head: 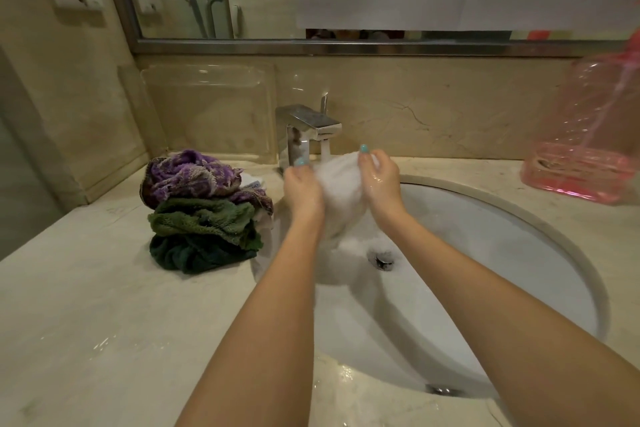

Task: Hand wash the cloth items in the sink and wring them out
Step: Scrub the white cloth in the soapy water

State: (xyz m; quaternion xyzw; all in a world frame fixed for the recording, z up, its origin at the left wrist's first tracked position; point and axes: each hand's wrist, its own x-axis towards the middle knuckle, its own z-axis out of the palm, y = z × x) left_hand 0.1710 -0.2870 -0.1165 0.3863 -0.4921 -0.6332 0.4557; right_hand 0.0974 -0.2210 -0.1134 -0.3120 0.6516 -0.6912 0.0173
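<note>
- The white cloth [341,184] is bunched just below the faucet [311,125] spout, in the running stream and held above the sink [485,253]. Its lower end hangs toward the drain [382,258].
- Handling, as I judge it: soft and limp, heavy with water and likely slippery with suds. It has no stiff edge to grab, so it is best taken as a gathered wad from both sides, and by the two ends for wringing.
- The left hand [303,191] is left of the stream and the right hand [381,180] right of it. Both sets of fingers curl round the wad and grip it, thumbs raised toward the spout.
- Both forearms reach forward over the basin, converging under the faucet, wrists slightly bent inward.
- A pile of cloths [201,215], purple over green over dark green, sits on the worktop [86,288] left of the faucet, apart from the hands.
</note>
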